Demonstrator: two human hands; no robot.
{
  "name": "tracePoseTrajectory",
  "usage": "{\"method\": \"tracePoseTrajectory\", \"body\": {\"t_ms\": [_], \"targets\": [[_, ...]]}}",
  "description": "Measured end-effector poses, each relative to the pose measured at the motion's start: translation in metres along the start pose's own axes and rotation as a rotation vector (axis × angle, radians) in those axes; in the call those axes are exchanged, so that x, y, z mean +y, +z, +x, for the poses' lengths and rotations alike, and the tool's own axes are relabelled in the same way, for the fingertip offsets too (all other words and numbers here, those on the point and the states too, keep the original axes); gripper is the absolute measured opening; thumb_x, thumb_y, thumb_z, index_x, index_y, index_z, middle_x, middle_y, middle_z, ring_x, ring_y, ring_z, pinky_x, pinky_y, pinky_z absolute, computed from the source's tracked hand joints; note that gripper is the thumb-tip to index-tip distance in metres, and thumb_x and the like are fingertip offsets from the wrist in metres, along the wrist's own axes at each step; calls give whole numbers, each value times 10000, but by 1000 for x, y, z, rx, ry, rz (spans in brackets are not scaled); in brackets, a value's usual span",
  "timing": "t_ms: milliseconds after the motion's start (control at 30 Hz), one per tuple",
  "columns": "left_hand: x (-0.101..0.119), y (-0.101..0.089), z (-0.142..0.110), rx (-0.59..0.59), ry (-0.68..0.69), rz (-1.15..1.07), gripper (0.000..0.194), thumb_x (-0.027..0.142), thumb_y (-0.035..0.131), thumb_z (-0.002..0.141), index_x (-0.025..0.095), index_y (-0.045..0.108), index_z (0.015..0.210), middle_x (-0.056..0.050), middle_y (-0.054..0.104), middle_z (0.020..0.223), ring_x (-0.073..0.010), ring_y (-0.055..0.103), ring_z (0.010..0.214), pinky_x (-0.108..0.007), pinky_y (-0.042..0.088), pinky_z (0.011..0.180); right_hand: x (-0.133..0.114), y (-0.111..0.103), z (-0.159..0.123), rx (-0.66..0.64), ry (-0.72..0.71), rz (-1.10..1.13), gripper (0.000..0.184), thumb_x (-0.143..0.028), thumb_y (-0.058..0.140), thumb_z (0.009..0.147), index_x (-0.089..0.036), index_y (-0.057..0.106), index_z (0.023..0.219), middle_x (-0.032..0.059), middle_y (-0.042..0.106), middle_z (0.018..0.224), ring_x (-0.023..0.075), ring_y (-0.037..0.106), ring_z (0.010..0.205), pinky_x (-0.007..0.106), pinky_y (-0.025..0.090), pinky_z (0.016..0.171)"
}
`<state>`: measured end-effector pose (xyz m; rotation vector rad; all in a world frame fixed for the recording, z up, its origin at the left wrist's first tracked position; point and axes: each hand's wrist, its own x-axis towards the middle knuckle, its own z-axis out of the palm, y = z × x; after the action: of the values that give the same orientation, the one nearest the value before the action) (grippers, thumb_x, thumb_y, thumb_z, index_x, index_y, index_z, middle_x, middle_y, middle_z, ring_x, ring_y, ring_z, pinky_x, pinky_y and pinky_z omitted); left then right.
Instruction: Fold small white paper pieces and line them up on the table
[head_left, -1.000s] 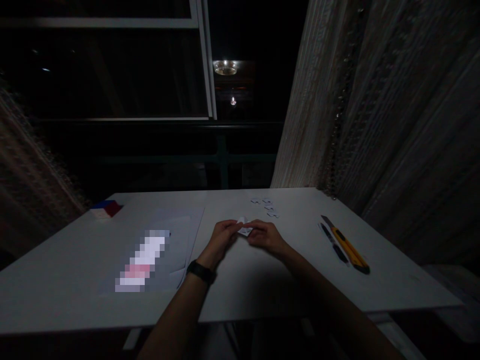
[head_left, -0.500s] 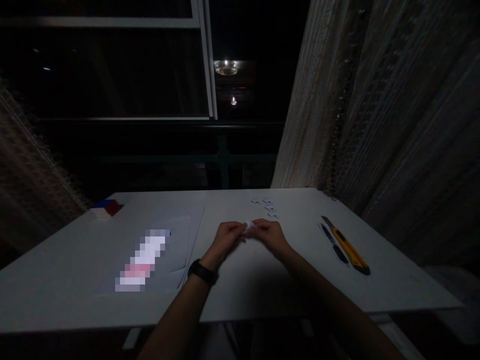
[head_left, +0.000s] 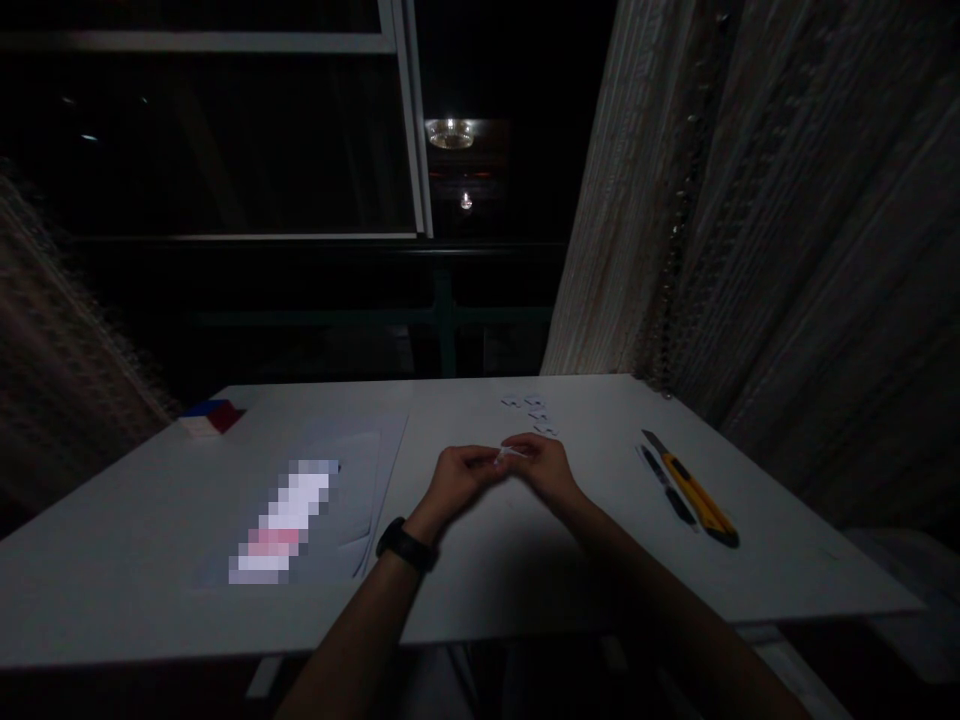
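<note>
A small white piece of folded paper [head_left: 511, 453] is pinched between my two hands above the middle of the table. My left hand [head_left: 459, 478], with a black band on its wrist, closes its fingertips on the near left side of the paper. From the right, my right hand [head_left: 549, 465] grips the same piece with fingers curled round it. Dim light hides the paper's exact shape. Just beyond my hands lie several small white paper pieces [head_left: 536, 415] with dark edges.
On the right of the white table [head_left: 480, 590] lie a yellow box cutter [head_left: 699, 498] and a black pen [head_left: 669, 488]. Paper sheets [head_left: 360, 470] and a bright, pixelated phone-like shape [head_left: 285, 520] are at left. A coloured cube [head_left: 210, 417] sits at the far left.
My fingers have shifted on the white paper, which now shows as a thin, slanted strip. The right fingers curl over more, and the left hand has moved slightly right. Objects on the table stay put.
</note>
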<state>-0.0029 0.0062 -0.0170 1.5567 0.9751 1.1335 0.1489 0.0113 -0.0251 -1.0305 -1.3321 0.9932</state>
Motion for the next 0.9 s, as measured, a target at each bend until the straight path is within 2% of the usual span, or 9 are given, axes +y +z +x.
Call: {"method": "tracePoseTrajectory", "body": {"t_ms": [100, 233, 300, 500, 600, 700, 900], "targets": [[-1, 0, 0, 4, 36, 58, 350, 361, 689, 588, 113, 693, 834, -106, 684, 797, -212, 609, 732, -309, 462, 682, 1, 0, 1, -1, -35, -86, 204, -318, 685, 556, -168, 647, 688, 41, 662, 687, 195, 608, 675, 324, 478, 664], [-4, 1, 1, 128, 40, 188, 333, 375, 682, 585, 131, 695, 811, -90, 682, 740, -197, 602, 678, -281, 444, 631, 2, 0, 1, 24, -39, -110, 202, -328, 679, 561, -165, 637, 673, 25, 650, 652, 179, 594, 646, 308, 470, 643], [-5, 1, 0, 151, 40, 261, 342, 409, 665, 595, 138, 693, 802, -76, 676, 714, -181, 587, 644, -256, 421, 586, 2, 1, 0, 30, -32, -110, 185, -321, 678, 561, -164, 621, 640, 17, 636, 625, 169, 584, 623, 298, 465, 627], [0, -1, -4, 94, 65, 410, 320, 452, 599, 649, 154, 705, 695, -34, 629, 552, -148, 528, 551, -222, 327, 498, -2, 1, -2, 16, -55, -188, 167, -328, 667, 576, -178, 632, 642, 10, 632, 635, 167, 579, 634, 294, 459, 627], [3, -3, -4, 109, 90, 426, 265, 417, 617, 644, 172, 712, 680, -48, 654, 582, -170, 553, 584, -234, 336, 525, -3, -1, -2, -66, -165, -264, 186, -326, 683, 579, -205, 677, 721, 23, 648, 727, 184, 584, 718, 309, 448, 687], [4, -3, -5, 89, 100, 439, 246, 407, 615, 650, 183, 713, 676, -50, 664, 593, -177, 564, 589, -236, 344, 531, -3, -3, -3, -90, -247, -328, 125, -320, 690, 596, -223, 694, 675, 27, 630, 679, 188, 574, 711, 308, 434, 681], [6, -1, -8, 45, 179, 512, 262, 414, 601, 665, 193, 718, 742, -53, 682, 672, -169, 574, 595, -234, 351, 539, -6, -6, -4, -66, -206, -366, 123, -314, 723, 556, -220, 703, 632, 22, 601, 590, 179, 561, 627, 297, 430, 613]]}}
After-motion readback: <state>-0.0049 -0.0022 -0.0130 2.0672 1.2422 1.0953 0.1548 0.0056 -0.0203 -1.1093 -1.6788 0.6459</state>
